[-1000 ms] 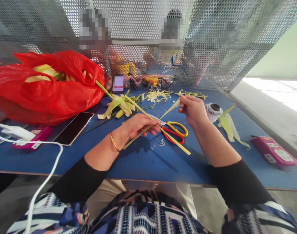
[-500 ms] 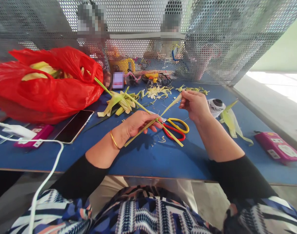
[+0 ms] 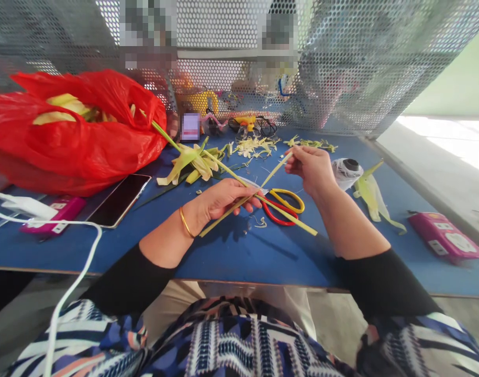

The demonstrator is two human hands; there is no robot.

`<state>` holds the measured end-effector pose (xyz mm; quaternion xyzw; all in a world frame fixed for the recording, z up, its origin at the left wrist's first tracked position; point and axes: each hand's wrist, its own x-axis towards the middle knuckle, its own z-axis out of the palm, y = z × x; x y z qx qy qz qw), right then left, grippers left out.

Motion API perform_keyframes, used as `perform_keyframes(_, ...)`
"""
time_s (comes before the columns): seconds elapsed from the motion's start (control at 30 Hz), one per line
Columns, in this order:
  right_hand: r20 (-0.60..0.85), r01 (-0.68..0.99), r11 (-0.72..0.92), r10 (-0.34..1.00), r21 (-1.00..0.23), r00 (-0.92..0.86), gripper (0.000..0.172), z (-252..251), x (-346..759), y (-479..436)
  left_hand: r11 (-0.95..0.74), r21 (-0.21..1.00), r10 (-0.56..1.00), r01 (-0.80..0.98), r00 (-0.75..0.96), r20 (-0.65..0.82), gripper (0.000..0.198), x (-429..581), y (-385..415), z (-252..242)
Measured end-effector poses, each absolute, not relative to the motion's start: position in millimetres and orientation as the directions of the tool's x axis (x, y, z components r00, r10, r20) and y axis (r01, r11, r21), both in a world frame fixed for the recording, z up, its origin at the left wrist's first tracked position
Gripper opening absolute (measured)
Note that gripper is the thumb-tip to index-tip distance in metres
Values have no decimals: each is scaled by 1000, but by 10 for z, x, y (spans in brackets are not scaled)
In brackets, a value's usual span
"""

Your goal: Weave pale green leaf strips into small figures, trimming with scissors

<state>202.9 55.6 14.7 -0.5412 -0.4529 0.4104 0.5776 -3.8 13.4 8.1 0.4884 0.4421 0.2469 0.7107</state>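
My left hand is closed in a pinch on pale green corn husk strips where they cross. One strip slants from the upper left to the lower right past the fingers. Another end sticks out below the left palm. My right hand, up and to the right, pinches the far end of a narrow husk strip that runs back to the left fingers. Scissors with one yellow and one red handle lie on the blue table just beneath the strips, their blades partly hidden.
A red plastic bag of husks stands at the left, near a phone and a white cable. Husk pieces and scraps lie behind. A white thread spool and a magenta pack sit right, before a perforated metal screen.
The strip in my right hand looks narrower and straighter. My right hand has shifted slightly left. The strip end at lower right reaches farther right. My left hand keeps its pinch.
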Motion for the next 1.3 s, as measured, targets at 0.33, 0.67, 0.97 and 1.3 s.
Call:
perform_keyframes(0.33, -286, 268, -258, 956, -928, -70, 57, 185, 1902, 406, 452, 889, 814, -69, 441, -379, 20, -25, 186, 34)
perform_keyframes(0.67, 254, 603, 157, 964, -782, 79, 48, 110, 1712, 235, 397, 917, 832, 43, 404, -380, 18, 52, 124, 9)
perform_keyframes(0.97, 407, 622, 448, 887, -642, -219, 20, 213, 1584, 2, 210, 942, 784, 263, 530, -323, 25, 219, -66, -26)
perform_keyframes(1.3, 479, 434, 451, 876, -780, -50, 16, 285, 1590, -72, 545, 836, 796, -69, 357, -489, 31, 95, 64, 66)
